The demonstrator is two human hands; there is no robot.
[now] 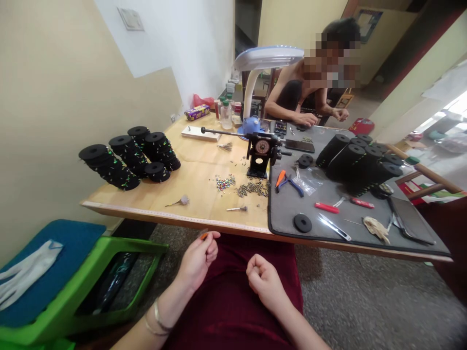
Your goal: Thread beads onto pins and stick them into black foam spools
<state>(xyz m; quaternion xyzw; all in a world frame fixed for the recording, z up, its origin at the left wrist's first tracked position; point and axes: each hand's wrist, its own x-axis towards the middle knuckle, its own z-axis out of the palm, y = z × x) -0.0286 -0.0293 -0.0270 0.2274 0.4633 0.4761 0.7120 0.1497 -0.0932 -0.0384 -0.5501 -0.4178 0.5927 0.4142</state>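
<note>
My left hand (pixel 199 257) is held over my lap, below the table's front edge, with thumb and fingers pinched on a small orange-tipped piece (pixel 203 236). My right hand (pixel 263 279) rests on my dark red clothing (pixel 233 301) with its fingers curled into a loose fist; nothing shows inside it. On the wooden table (pixel 153 201) just ahead lie two small feathered pieces (pixel 182 200) (pixel 239 209) and heaps of tiny beads and metal bits (pixel 242 186).
A black hand-crank device (pixel 260 153) stands mid-table. Black spools (pixel 127 158) are stacked at the left, and more (pixel 359 158) on a grey mat (pixel 284 206) with pliers (pixel 286 182) and tools. Another person (pixel 310 92) works at the far end. A green stool (pixel 78 287) stands at my left.
</note>
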